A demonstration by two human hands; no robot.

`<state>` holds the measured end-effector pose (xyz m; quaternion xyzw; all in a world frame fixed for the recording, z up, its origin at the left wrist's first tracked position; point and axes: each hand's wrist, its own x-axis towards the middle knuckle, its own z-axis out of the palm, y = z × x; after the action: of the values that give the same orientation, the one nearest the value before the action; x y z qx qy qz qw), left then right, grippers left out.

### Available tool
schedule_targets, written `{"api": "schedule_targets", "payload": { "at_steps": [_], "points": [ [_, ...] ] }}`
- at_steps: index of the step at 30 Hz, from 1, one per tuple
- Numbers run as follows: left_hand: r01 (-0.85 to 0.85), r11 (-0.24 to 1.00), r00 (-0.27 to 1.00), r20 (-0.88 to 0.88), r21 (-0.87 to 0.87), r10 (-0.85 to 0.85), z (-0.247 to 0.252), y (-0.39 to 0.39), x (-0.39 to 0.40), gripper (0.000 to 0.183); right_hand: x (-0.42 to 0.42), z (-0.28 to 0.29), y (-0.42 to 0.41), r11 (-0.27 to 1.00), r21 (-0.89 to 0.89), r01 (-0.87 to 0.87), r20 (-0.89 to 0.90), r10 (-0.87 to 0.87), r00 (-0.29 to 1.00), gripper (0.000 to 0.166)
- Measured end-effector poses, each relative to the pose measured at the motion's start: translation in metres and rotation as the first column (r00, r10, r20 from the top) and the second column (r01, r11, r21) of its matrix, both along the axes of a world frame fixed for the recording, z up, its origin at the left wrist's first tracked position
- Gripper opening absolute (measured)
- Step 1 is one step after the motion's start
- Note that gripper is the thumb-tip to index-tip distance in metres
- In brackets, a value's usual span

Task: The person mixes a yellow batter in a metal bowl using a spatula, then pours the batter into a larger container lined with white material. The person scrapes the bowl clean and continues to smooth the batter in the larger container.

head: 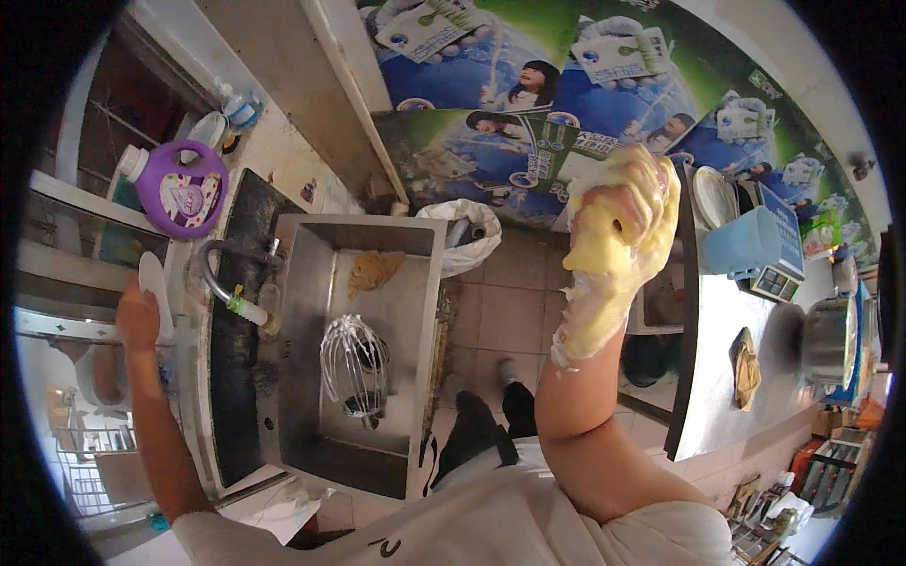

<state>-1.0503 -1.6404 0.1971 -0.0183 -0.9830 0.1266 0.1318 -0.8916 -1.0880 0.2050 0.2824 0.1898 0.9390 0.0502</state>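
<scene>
My left hand point(138, 316) is at the far left by the window, closed around a flat white object point(156, 293) that I cannot identify. My right hand point(626, 212) is raised at the right, its fingers curled; thick yellow and white batter or cream coats it and the forearm. Whether it holds something under the coating cannot be told. Between the arms, a wire whisk attachment point(354, 361) with white residue lies in the steel sink point(382, 424), near a crumpled brown cloth point(375, 272). The curved faucet point(233, 293) stands at the sink's left side.
A purple detergent jug point(185, 187) and a clear bottle point(243, 110) stand along the window ledge. A white-lined bin point(481, 247) is beyond the sink. The right-hand steel table point(715, 382) bears a blue pitcher point(740, 240), a scale point(777, 283), a brown cloth point(746, 371) and a metal pot point(828, 339).
</scene>
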Motion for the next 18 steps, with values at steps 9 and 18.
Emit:
{"api": "schedule_targets", "payload": {
  "at_steps": [9,18],
  "points": [
    [0.155,0.936,0.965,-0.251,0.317,-0.074,0.106,0.142,0.215,0.016,0.073,0.030,0.077,1.000,-0.013,-0.019,-0.149,0.017,0.989,0.028],
    [0.326,0.808,0.934,-0.032,0.491,-0.357,0.101,0.303,0.362,0.011,0.252,0.055,0.196,0.898,0.322,0.300,-0.079,-0.290,0.954,0.029]
  ]
}}
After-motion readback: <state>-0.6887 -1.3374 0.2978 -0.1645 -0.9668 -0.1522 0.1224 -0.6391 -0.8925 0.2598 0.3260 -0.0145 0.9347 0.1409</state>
